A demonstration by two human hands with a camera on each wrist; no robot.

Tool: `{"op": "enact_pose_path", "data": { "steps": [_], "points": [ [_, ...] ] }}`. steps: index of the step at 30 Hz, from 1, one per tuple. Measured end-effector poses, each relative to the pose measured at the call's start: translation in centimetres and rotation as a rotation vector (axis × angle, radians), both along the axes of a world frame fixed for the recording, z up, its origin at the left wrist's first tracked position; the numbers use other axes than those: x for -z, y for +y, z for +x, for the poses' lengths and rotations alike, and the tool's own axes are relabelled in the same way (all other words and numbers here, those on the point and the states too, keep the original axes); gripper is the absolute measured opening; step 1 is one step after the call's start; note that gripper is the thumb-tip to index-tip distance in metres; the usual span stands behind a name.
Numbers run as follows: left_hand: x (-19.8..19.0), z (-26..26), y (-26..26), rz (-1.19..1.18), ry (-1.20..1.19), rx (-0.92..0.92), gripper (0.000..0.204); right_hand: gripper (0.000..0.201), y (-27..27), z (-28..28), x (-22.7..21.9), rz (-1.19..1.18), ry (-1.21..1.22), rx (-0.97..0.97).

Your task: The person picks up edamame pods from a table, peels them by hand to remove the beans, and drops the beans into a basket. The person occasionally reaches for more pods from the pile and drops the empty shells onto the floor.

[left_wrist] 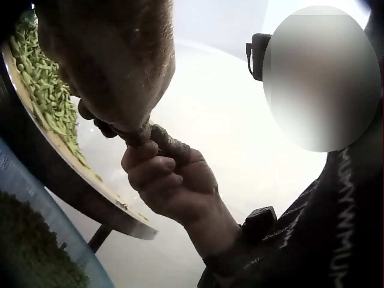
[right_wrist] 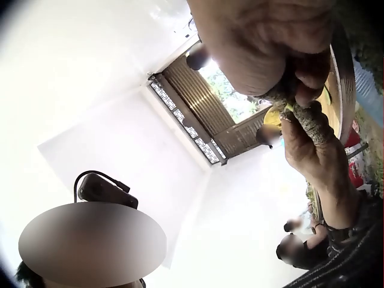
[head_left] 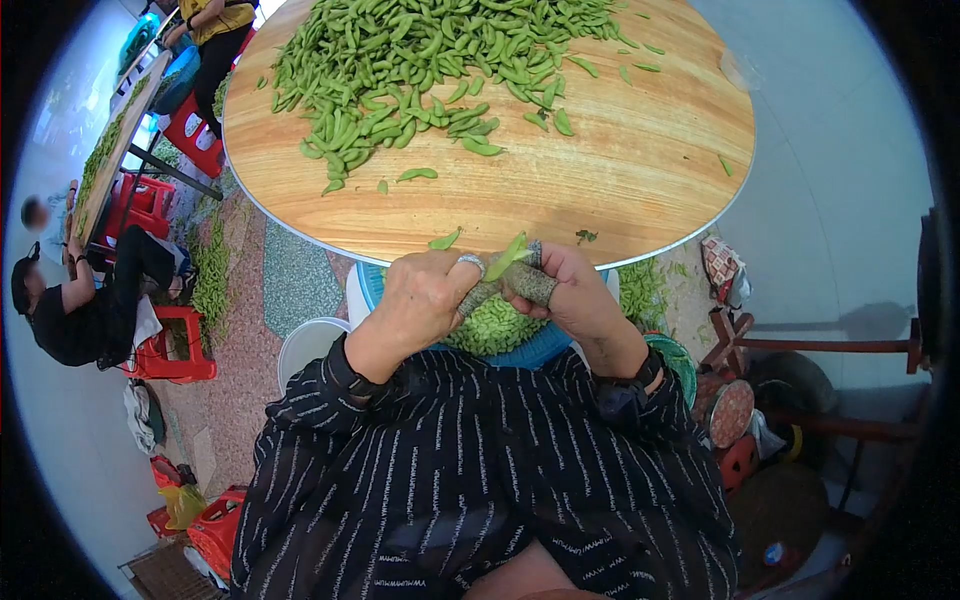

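A green soybean pod [head_left: 508, 256] is pinched between my two hands, just off the table's near edge. My left hand [head_left: 420, 298] holds it from the left, with a ring on one finger and a grey cover on the fingers. From the right, my right hand [head_left: 585, 305] grips it with grey-covered thumb and finger. Below the hands, shelled green beans [head_left: 490, 328] fill a blue basin [head_left: 540, 352]. Fingertips meet in both wrist views, where the left hand [left_wrist: 114, 66] and right hand [right_wrist: 264, 42] hide most of the pod. One loose pod [head_left: 446, 240] lies near my left fingers.
A heap of pods [head_left: 420, 60] covers the far part of the round wooden table [head_left: 620, 150]. A white bucket [head_left: 305, 345] stands left of the basin, a green basket [head_left: 678, 365] right. People sit at another table on the left, by red stools [head_left: 180, 345].
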State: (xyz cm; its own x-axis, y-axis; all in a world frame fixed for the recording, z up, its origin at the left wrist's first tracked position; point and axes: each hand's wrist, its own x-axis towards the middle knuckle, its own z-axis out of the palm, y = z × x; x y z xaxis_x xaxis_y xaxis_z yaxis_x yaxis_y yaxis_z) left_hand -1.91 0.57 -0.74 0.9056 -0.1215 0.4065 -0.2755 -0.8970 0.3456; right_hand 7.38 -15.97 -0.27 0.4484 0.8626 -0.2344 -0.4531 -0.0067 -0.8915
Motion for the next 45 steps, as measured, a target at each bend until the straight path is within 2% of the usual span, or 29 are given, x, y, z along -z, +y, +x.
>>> {"op": "enact_pose_path", "data": {
  "steps": [2, 4, 5, 7, 8, 10, 11, 13, 16, 20, 22, 23, 25, 26, 28, 32, 35, 36, 37, 39, 40, 41, 42, 43, 45],
  "points": [
    [0.3, -0.1, -0.1, -0.023, 0.046, 0.009, 0.025, 0.011, 0.1, -0.1, 0.1, -0.012, -0.006, 0.003],
    [0.7, -0.2, -0.6, -0.367, 0.164, 0.029, 0.015, 0.010, 0.3, -0.4, 0.4, 0.069, -0.147, 0.010],
    [1.2, -0.3, -0.9, -0.369, 0.166, 0.027, 0.015, 0.010, 0.4, -0.6, 0.8, 0.068, -0.145, 0.008],
    [2.0, -0.5, -1.4, -0.807, 0.163, 0.043, 0.014, 0.009, 0.7, -0.8, 1.4, 0.098, -0.289, 0.077],
    [2.1, -0.5, -1.5, -0.808, 0.164, 0.041, 0.014, 0.009, 0.7, -1.0, 1.4, 0.098, -0.288, 0.076],
    [2.3, -0.6, -1.6, -1.008, 0.179, 0.036, 0.019, 0.010, 0.8, -1.3, 1.3, 0.137, -0.593, 0.136],
    [2.4, -0.6, -1.6, -1.009, 0.182, 0.036, 0.019, 0.010, 0.8, -1.2, 1.4, 0.136, -0.591, 0.136],
    [2.8, -0.4, -1.6, -1.445, 0.461, -0.066, 0.019, 0.014, 1.0, -0.8, 1.9, 0.151, -0.979, 0.181],
    [2.8, 0.0, -1.5, -1.566, 0.551, -0.027, 0.018, 0.016, 0.7, -0.5, 3.2, 0.012, -1.055, 0.182],
    [3.6, -0.1, -1.5, -1.429, 0.557, -0.014, 0.021, 0.017, 0.6, -0.6, 3.1, -0.078, -1.153, 0.138],
    [3.5, -0.3, -1.5, -1.206, 0.553, -0.017, 0.023, 0.013, 0.6, -0.6, 3.3, -0.054, -1.136, 0.108],
    [3.5, -0.4, -1.5, -1.207, 0.554, -0.019, 0.023, 0.013, 0.6, -0.6, 3.2, -0.054, -1.135, 0.107],
    [3.4, -0.7, -1.5, -1.223, 0.585, -0.028, 0.019, 0.009, 0.5, -0.6, 2.7, -0.084, -0.758, 0.053],
    [3.6, -0.8, -1.4, -1.226, 0.590, -0.029, 0.019, 0.009, 0.5, -0.5, 2.8, -0.087, -0.753, 0.052],
    [4.0, -1.1, -1.1, -1.261, 0.616, 0.026, 0.014, 0.008, 0.7, -0.5, 3.2, -0.068, -0.499, 0.059],
    [4.0, -1.4, -0.7, -1.213, 0.627, -0.008, 0.013, 0.010, 0.8, -0.8, 4.4, 0.025, -0.637, 0.128],
    [2.9, -1.7, -0.6, -0.723, 0.491, 0.091, 0.024, 0.011, -0.8, -0.6, 3.0, -0.029, -0.532, 0.171],
    [2.4, -1.8, -0.4, -0.718, 0.484, 0.090, 0.024, 0.013, -1.8, -0.3, 3.0, -0.116, -0.595, 0.191],
    [2.1, -2.0, -0.1, -0.520, 0.485, 0.145, 0.024, 0.014, -3.2, 0.2, 2.9, -0.205, -0.657, 0.210],
    [0.0, -2.1, 0.5, -0.215, 0.526, 0.198, 0.024, 0.015, -6.9, 1.4, 1.6, -0.514, -0.914, 0.041],
    [-0.8, -2.0, 1.1, -0.214, 0.522, 0.193, 0.024, 0.016, -9.2, 2.0, 2.1, -0.654, -0.963, -0.030],
    [-1.3, -1.7, 1.7, -0.252, 0.406, 0.165, 0.022, 0.017, -11.8, 2.6, 2.9, -0.796, -1.010, -0.101],
    [-1.6, -1.4, 2.4, -0.290, 0.289, 0.139, 0.020, 0.018, -15.0, 3.0, 4.7, -0.925, -1.089, -0.047],
    [-1.6, -0.7, 3.3, -0.244, 0.160, 0.020, 0.018, 0.020, -18.2, 3.3, 6.9, -1.057, -1.163, 0.011],
    [-2.5, 1.4, 5.4, -0.253, 0.122, -0.111, 0.016, 0.020, -22.9, 3.1, 9.9, -1.315, -1.158, 0.031]
  ]
}}
